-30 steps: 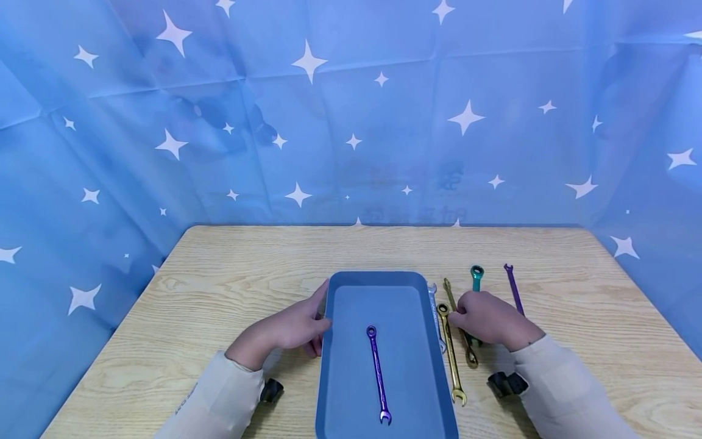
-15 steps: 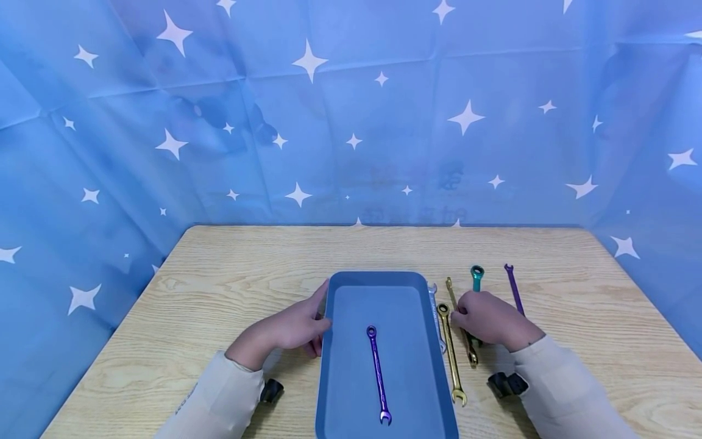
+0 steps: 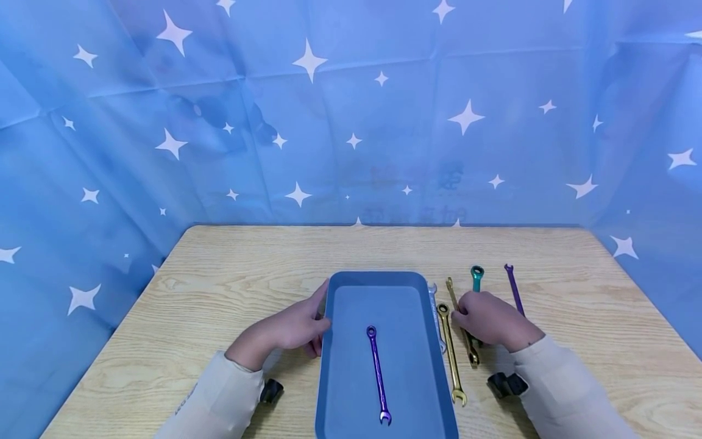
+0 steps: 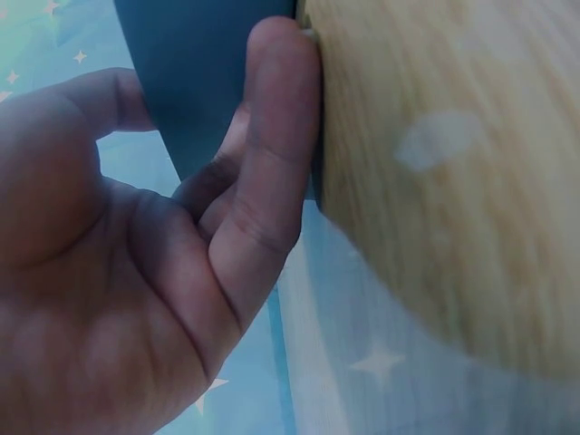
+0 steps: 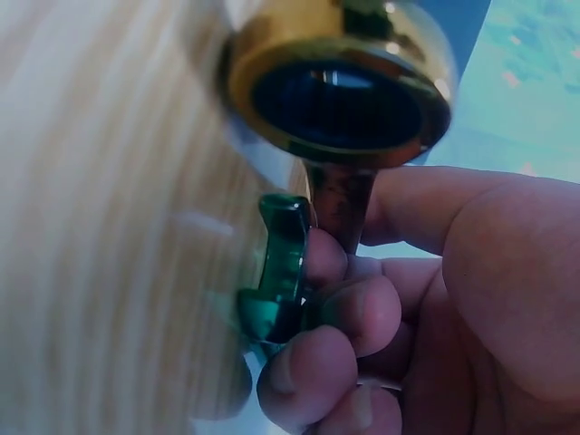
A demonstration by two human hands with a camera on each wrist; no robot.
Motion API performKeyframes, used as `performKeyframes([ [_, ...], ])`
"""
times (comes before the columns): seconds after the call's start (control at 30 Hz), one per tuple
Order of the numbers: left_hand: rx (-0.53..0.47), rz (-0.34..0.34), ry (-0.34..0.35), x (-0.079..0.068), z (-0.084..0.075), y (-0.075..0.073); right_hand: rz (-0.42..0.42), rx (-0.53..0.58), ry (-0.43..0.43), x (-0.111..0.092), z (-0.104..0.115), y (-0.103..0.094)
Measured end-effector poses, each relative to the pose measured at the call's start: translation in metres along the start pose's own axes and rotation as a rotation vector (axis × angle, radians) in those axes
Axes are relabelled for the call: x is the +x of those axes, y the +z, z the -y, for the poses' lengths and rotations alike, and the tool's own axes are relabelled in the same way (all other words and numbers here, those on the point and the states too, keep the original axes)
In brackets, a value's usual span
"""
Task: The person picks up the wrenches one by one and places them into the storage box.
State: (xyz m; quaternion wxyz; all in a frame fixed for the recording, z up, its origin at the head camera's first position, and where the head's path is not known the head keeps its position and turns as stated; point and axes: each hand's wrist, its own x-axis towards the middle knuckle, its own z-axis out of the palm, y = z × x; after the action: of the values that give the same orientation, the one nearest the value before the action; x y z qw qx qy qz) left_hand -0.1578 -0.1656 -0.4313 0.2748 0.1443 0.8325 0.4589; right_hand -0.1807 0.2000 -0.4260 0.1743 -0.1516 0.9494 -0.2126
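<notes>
In the past 1 second, the gold wrench [image 3: 471,349] pinched in the right hand [image 3: 493,318] has shifted slightly farther from the tray [image 3: 403,353], with its 2 ends each a little more to the tray's right. It has also rolled: its near end, earlier a rounder ring, now looks narrower. The thumb has edged away from the tray too.

The left hand [image 4: 154,254] holds what seems a blue tray [image 4: 199,82] beside the table [image 4: 426,236].
</notes>
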Motion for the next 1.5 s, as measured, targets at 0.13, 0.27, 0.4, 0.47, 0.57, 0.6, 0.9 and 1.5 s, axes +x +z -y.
performKeyframes([
  [0.13,-0.002,0.001,-0.009,0.000,0.000,0.000,0.003,-0.008,0.004,0.000,0.001,0.000],
  [0.27,-0.001,0.001,-0.016,-0.001,-0.001,0.000,0.004,-0.020,0.003,-0.001,0.002,-0.001],
  [0.4,0.002,0.003,-0.015,0.000,-0.001,0.000,-0.002,-0.031,0.008,-0.002,0.002,0.000],
  [0.47,0.001,0.002,-0.021,0.000,-0.001,0.000,-0.009,-0.037,0.009,-0.003,0.002,0.000],
  [0.57,-0.002,0.001,-0.028,0.000,-0.001,0.000,-0.023,-0.044,0.011,-0.003,0.002,-0.001],
  [0.6,-0.001,0.001,-0.027,0.000,-0.002,0.000,-0.025,-0.044,0.013,-0.003,0.002,-0.001],
  [0.9,-0.001,-0.003,-0.024,0.000,-0.003,0.001,-0.079,-0.040,-0.024,-0.006,0.007,-0.004],
  [1.5,0.001,-0.006,-0.026,0.000,-0.003,0.000,-0.241,0.091,-0.107,-0.004,0.020,-0.008],
])
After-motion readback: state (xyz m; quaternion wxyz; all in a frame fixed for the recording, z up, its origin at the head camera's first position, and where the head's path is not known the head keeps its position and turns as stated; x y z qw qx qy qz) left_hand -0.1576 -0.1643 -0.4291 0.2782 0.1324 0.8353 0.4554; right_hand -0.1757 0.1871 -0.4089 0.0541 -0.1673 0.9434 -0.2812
